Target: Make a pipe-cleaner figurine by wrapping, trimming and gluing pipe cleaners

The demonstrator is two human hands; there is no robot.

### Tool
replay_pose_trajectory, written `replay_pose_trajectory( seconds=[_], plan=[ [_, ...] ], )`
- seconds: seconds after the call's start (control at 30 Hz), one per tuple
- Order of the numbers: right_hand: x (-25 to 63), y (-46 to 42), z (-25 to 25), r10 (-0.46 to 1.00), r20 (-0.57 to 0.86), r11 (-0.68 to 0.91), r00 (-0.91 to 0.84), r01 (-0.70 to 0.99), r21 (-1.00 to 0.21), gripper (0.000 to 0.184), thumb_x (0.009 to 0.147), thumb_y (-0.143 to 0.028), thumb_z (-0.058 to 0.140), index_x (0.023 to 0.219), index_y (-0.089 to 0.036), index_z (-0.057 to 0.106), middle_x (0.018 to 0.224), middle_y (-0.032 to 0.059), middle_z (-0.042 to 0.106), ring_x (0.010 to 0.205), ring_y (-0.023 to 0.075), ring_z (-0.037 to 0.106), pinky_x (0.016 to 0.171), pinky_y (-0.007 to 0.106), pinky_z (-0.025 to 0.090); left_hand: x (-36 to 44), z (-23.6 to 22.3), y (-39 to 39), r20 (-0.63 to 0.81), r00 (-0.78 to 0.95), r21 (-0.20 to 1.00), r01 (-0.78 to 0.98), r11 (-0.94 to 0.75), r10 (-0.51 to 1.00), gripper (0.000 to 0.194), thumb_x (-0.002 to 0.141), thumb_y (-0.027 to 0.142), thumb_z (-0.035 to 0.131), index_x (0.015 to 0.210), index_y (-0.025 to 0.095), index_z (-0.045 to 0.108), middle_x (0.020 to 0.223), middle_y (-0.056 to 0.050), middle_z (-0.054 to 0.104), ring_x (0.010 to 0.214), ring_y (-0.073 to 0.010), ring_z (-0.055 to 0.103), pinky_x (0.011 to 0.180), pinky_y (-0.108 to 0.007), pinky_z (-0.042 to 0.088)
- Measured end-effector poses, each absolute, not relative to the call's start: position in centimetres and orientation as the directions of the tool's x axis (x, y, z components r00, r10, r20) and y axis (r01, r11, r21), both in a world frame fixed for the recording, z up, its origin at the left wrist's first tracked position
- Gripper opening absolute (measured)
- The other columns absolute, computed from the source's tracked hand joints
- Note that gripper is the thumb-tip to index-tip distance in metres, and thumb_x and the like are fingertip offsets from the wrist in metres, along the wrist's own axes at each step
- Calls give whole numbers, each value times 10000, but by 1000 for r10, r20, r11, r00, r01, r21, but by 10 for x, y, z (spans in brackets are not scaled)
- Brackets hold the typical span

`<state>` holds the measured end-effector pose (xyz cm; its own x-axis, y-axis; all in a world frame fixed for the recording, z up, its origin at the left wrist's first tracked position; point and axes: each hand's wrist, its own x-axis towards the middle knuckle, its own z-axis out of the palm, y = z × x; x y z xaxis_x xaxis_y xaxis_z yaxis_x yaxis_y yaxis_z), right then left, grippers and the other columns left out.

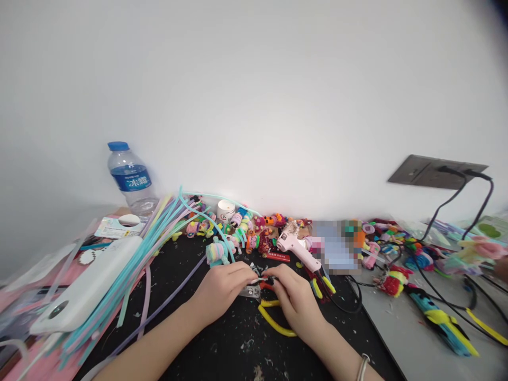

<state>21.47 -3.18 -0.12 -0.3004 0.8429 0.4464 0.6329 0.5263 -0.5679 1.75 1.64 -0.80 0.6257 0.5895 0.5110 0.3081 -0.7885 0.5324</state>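
Observation:
My left hand (222, 290) and my right hand (291, 293) meet over a black mat (238, 352). Their fingertips pinch close together around a small pale piece (260, 279), too small and covered to identify. Under the fingers lies a tool with yellow handles (275, 327), its upper part hidden by my right hand. A small clear-and-metal item (251, 291) rests just below my left fingertips. Beyond my left hand stands a pastel striped fuzzy figure (217, 253).
Pipe cleaners (137, 267) and a white oblong device (89, 286) lie at left, before a water bottle (129, 177). A pink glue gun (298, 250) lies beyond my right hand. Fuzzy figures (260, 241) line the wall. Black cables (431, 286) cross the right side.

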Motion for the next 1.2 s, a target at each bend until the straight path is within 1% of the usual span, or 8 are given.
replay_pose_trajectory(
  seconds=[0.07,0.2,0.33,0.47,0.57,0.73,0.8,1.2],
  plan=[
    [215,-31,0,814,485,564,-320,634,-528,240,915,-161,393,1082,-201,561,958,82,588,878,186,562,758,321,484,18,-9,16,519,620,527,310,-791,589,251,922,165,383,940,170,633,891,-58,669,806,-136,615,726,-237,481],
    [216,-30,-1,774,534,600,-339,664,-447,225,906,-165,442,1052,-209,608,935,69,588,863,173,567,740,303,499,19,-10,13,523,622,508,320,-800,582,225,910,157,408,949,170,629,881,-55,669,795,-140,612,712,-245,475],
    [215,-31,-4,748,572,600,-337,711,-365,207,907,-167,449,1001,-186,633,848,61,596,785,163,565,674,281,488,24,-10,10,538,601,501,335,-798,591,181,889,151,450,924,168,627,848,-46,668,752,-131,608,679,-234,463],
    [209,-33,-6,751,574,564,-326,768,-303,200,907,-164,434,907,-145,633,725,48,555,671,150,541,586,258,450,30,-10,5,523,552,500,418,-758,649,180,873,152,452,799,156,616,721,-34,630,633,-117,565,589,-225,430],
    [205,-33,-6,757,587,539,-287,782,-313,217,901,-161,418,817,-140,617,682,47,532,613,147,525,538,255,432,33,-9,3,509,510,510,470,-720,693,197,870,165,452,745,160,605,677,-24,610,598,-114,548,563,-223,423],
    [207,-32,-7,782,585,502,-215,774,-386,202,900,-165,420,836,-151,611,705,55,540,632,160,538,564,274,456,32,-10,6,536,482,557,414,-720,693,185,877,182,472,968,191,634,896,-54,678,792,-147,626,724,-255,493],
    [209,-31,-8,776,595,504,-211,775,-382,189,899,-164,428,847,-149,610,712,50,542,645,159,542,576,275,459,32,-11,7,551,480,554,402,-729,683,191,880,183,474,982,191,636,923,-57,682,820,-149,630,754,-261,500],
    [201,-36,-5,748,613,534,-255,779,-327,209,894,-150,426,742,-147,570,656,41,514,587,142,505,524,251,422,34,-7,1,560,498,481,456,-749,662,201,869,163,447,820,171,642,759,-47,652,691,-132,608,654,-224,486]
  ],
)
